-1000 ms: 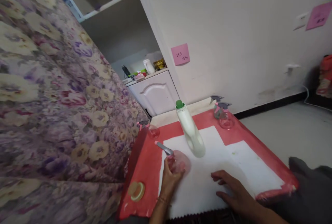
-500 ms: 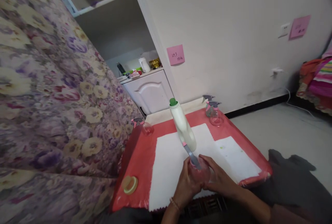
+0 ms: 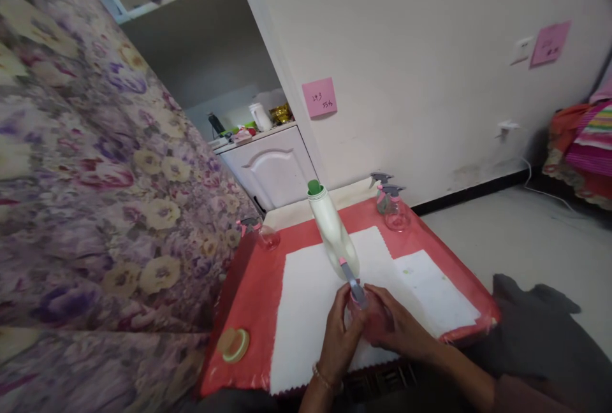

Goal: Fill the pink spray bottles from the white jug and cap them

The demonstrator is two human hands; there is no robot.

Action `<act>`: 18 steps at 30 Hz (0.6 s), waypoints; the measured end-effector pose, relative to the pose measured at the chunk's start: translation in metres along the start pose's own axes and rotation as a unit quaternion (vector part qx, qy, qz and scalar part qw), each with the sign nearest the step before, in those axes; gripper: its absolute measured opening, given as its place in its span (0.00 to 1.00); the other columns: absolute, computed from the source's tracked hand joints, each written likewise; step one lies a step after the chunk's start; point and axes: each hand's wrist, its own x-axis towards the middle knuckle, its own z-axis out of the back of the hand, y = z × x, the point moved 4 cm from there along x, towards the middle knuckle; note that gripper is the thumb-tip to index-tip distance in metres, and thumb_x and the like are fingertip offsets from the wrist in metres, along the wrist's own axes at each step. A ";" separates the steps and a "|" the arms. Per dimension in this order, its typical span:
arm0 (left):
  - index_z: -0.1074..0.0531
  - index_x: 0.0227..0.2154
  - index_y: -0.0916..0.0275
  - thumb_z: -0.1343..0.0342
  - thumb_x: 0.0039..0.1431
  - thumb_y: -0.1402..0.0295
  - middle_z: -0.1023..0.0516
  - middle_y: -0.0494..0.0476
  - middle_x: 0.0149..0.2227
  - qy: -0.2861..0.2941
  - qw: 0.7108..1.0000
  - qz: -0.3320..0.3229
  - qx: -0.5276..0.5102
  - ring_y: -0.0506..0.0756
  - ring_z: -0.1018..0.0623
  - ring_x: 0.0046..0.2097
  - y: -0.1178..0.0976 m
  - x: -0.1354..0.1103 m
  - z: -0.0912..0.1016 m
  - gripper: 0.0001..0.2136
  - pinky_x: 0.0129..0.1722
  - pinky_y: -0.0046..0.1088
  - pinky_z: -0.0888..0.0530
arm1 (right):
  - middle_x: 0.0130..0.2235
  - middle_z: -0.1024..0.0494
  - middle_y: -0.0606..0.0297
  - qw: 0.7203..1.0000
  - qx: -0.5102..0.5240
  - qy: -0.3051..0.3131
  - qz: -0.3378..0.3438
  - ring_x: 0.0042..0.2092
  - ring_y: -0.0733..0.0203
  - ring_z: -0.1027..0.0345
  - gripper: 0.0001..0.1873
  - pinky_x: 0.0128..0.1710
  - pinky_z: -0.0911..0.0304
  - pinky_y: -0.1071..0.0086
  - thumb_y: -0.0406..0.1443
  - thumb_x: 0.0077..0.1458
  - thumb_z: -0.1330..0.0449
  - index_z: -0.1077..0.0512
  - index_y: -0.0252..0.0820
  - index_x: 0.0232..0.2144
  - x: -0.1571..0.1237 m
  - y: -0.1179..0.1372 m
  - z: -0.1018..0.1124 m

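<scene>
Left fingers (image 3: 338, 303) and right fingers (image 3: 383, 298) hold a spray bottle (image 3: 373, 315), a pale jug (image 3: 333, 231) just beyond, sprayers (image 3: 396, 214) farther off.

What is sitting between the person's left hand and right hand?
A see-through pinkish spray bottle, held between the left hand and right hand, in the head view.

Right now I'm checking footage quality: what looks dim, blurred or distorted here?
Head view, light: the cupboard recess is dim; head view, focus: the left pink note and held spray bottle look soft; head view, shape: the white bottle leans, perhaps wide-angle stretch.
</scene>
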 end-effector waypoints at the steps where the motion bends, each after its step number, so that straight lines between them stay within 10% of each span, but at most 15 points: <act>1: 0.34 0.55 0.61 0.44 0.60 0.61 0.30 0.61 0.57 0.000 1.000 -0.002 -0.002 0.61 0.32 0.59 -0.002 0.002 -0.001 0.21 0.60 0.39 0.36 | 0.63 0.39 0.51 1.000 -0.001 0.002 0.003 0.63 0.47 0.43 0.46 0.63 0.45 0.50 0.31 0.41 0.32 0.45 0.44 0.62 0.001 0.001 0.001; 18: 0.29 0.49 0.60 0.46 0.60 0.62 0.23 0.57 0.48 -0.011 1.000 0.012 -0.020 0.59 0.26 0.48 0.003 0.011 -0.001 0.15 0.52 0.34 0.30 | 0.60 0.34 0.57 0.999 0.050 0.005 0.020 0.60 0.48 0.38 0.42 0.61 0.43 0.54 0.29 0.40 0.32 0.40 0.47 0.58 0.010 0.016 -0.001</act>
